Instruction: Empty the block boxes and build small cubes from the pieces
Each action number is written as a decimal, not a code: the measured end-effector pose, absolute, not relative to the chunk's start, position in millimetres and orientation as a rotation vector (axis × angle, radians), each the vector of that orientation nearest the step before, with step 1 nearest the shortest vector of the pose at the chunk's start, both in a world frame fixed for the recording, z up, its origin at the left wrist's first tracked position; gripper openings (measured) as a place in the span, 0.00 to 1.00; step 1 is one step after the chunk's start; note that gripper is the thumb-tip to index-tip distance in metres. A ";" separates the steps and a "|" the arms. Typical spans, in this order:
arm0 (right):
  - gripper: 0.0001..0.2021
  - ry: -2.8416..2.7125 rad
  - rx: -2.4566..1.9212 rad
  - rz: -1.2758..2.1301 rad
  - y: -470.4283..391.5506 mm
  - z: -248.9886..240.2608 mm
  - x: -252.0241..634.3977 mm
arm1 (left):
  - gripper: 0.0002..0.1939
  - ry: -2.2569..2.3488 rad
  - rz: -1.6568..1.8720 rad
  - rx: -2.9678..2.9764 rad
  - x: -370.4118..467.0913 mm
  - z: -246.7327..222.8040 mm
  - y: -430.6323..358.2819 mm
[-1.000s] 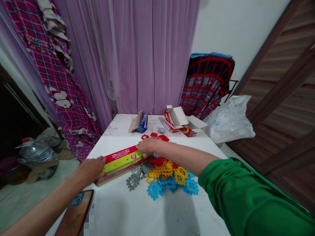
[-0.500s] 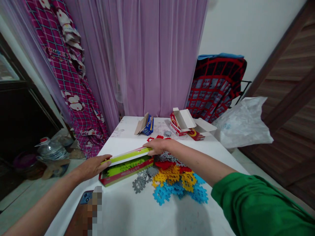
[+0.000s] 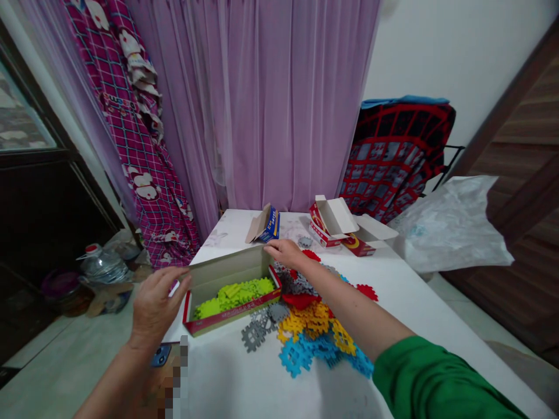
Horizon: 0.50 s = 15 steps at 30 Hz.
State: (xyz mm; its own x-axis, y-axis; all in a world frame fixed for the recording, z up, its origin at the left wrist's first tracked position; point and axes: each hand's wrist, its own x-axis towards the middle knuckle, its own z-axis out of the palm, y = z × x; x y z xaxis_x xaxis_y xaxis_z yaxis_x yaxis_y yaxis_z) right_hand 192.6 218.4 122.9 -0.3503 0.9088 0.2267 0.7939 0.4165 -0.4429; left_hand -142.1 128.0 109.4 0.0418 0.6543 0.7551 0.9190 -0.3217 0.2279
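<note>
A red cardboard box (image 3: 236,313) stands on the table, its lid (image 3: 227,263) raised at the back and showing a grey inner side. Yellow-green plastic building pieces (image 3: 236,295) lie inside. My left hand (image 3: 159,299) is curled at the lid's left end, with a small white-and-purple bit showing between thumb and fingers. At the lid's right corner, my right hand (image 3: 283,253) pinches the edge. Right of the box spreads a pile of pieces: grey pieces (image 3: 257,331), yellow pieces (image 3: 310,320), blue pieces (image 3: 296,356) and red pieces (image 3: 301,300). My right forearm covers part of it.
At the table's (image 3: 227,378) back lie an opened blue box (image 3: 271,224) and opened red boxes (image 3: 325,233). A white plastic bag (image 3: 454,227) sits beyond the right edge. Near my left forearm is a phone (image 3: 161,355), partly blurred out.
Both hands have lifted the lid from nearly closed to standing upright, uncovering the yellow-green pieces. My left hand has turned upward at its end. The whole view has shifted slightly.
</note>
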 end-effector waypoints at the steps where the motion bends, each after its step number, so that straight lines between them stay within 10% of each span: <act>1: 0.15 -2.222 -1.458 0.378 220.9 121.5 191.5 | 0.17 -1.554 -1.106 -2.025 -140.6 105.9 126.0; 15: 0.22 -2.011 -1.762 0.328 241.3 108.2 168.7 | 0.22 -1.907 -0.173 -2.303 -126.1 79.6 141.3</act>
State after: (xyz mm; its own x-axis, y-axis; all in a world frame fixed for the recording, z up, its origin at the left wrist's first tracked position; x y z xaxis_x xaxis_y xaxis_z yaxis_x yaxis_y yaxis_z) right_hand 168.7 241.3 108.2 -0.0881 0.9812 0.1718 0.8758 0.1585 -0.4558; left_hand -126.1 141.3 79.6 0.1870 0.9654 0.1817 0.9823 -0.1829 -0.0393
